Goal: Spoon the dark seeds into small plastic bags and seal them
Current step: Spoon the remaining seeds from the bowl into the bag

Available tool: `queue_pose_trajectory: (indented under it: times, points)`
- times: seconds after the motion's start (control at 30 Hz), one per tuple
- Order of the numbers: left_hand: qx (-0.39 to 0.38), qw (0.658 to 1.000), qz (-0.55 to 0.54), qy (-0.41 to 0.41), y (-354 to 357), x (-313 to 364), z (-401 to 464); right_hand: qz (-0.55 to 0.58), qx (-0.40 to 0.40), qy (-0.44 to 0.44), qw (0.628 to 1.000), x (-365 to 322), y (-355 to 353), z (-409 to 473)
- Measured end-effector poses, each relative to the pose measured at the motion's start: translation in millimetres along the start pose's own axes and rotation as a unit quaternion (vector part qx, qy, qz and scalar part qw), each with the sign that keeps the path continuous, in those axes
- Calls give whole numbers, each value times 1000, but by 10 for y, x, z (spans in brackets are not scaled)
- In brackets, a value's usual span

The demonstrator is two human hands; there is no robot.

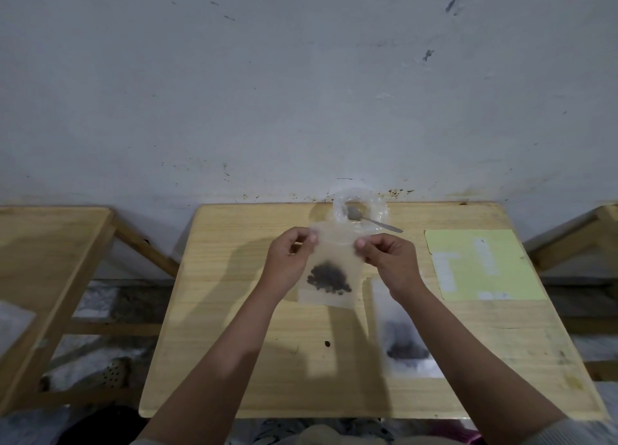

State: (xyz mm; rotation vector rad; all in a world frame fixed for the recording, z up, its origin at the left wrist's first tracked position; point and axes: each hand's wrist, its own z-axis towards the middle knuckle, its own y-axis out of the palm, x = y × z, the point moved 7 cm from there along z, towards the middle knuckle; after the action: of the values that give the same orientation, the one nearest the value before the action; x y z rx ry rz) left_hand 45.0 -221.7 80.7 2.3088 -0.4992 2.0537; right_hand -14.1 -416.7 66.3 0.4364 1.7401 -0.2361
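Observation:
A small clear plastic bag hangs upright above the wooden table, with a clump of dark seeds in its lower half. My left hand pinches the bag's top left edge. My right hand pinches its top right edge. Behind the bag, near the wall, stands a clear plastic container with a metal spoon resting in it, handle pointing right. A second clear bag with dark seeds lies flat on the table under my right forearm.
A pale yellow sheet with printed labels lies on the table's right side. One loose dark seed sits on the wood near the middle. Another wooden table stands to the left, and a wooden frame to the right. A wall rises right behind.

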Motion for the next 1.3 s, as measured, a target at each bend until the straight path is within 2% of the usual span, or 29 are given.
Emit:
queue_pose_trajectory:
  times: [0.2, 0.43, 0.67, 0.97, 1.1, 1.3]
  points:
    - [13, 999, -29, 0, 81, 101, -2, -40, -1, -27, 999, -81, -43, -4]
    - [29, 999, 20, 30, 214, 221, -43, -81, 10, -53, 995, -197, -49, -95]
    - [11, 999, 20, 27, 376, 271, -68, 7, -10, -36, 999, -218, -183, -189]
    - [-8, 998, -64, 18, 703, 274, -186, -92, 3, -65, 994, -345, -434, -101]
    - [-52, 995, -79, 22, 878, 305, -218, -103, -22, -79, 991, -372, -482, -105]
    - [-31, 995, -73, 58, 969, 404, -281, -43, -92, -65, 993, -416, -535, -132]
